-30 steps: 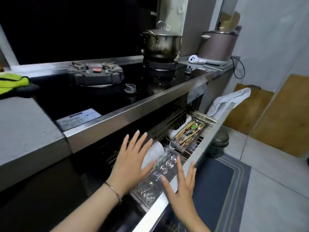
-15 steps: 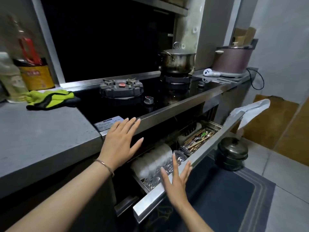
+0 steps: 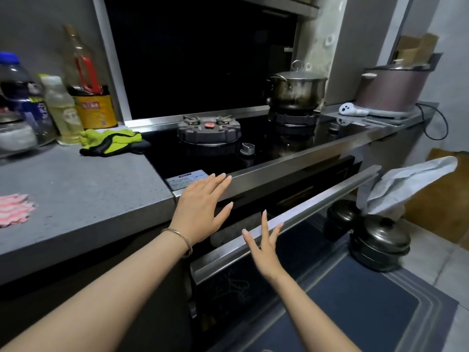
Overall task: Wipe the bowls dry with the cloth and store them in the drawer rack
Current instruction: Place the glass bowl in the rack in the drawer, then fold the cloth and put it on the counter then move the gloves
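Note:
The drawer (image 3: pixel 291 221) under the hob is nearly pushed in, only a narrow gap showing behind its steel front bar. The bowls in its rack are hidden apart from a dim pale shape (image 3: pixel 228 236) in the gap. My right hand (image 3: pixel 264 241) has straight, spread fingers touching the steel front edge. Above the gap my left hand (image 3: pixel 200 209) hovers flat, fingers straight, near the hob's front rim, holding nothing. A white-grey cloth (image 3: pixel 406 186) hangs over the drawer's right end. A pink striped cloth (image 3: pixel 12 209) lies on the grey counter at far left.
A steel pot (image 3: pixel 295 90) sits on the rear burner, with an empty burner (image 3: pixel 209 130) and knob (image 3: pixel 247 148) nearer. Green-black gloves (image 3: pixel 111 142) and bottles (image 3: pixel 63 113) stand at back left. Two black lidded pots (image 3: pixel 378 241) rest on the floor beside a dark mat (image 3: pixel 355 308).
The drawer has slid from wide open to almost closed under my right hand. My left hand has lifted out of the rack up to the hob's edge. The bowls and cutlery have gone out of sight.

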Available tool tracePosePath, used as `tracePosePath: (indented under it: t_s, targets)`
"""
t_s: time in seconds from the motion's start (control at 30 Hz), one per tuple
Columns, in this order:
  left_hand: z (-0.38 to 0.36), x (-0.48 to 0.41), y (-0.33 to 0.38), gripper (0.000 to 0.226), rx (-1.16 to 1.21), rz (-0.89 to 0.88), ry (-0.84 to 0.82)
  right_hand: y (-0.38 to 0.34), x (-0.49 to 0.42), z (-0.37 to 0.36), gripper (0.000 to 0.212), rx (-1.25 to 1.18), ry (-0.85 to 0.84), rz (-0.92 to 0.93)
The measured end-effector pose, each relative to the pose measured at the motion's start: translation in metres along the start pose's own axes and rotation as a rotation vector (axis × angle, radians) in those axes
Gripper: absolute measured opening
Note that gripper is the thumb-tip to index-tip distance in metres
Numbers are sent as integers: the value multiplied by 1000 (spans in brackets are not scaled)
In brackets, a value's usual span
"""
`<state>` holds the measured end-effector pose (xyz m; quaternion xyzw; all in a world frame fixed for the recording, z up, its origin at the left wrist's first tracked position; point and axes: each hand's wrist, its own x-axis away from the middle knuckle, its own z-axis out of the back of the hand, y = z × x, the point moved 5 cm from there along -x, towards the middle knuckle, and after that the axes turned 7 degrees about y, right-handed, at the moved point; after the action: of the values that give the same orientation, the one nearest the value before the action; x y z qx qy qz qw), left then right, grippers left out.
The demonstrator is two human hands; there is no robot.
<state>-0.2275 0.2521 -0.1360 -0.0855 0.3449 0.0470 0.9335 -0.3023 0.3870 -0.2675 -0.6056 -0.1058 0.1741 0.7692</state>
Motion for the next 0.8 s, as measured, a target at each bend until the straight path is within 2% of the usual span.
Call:
tracePosePath:
  t_s: [0.27, 0.8]
  targets:
    - [0, 0, 0, 58, 20, 8, 10, -10, -32, -14, 80, -21, -113, -41]
    - [-3, 0, -1, 61, 30, 28, -36, -13, -53, -29, 91, 9, -120, -13]
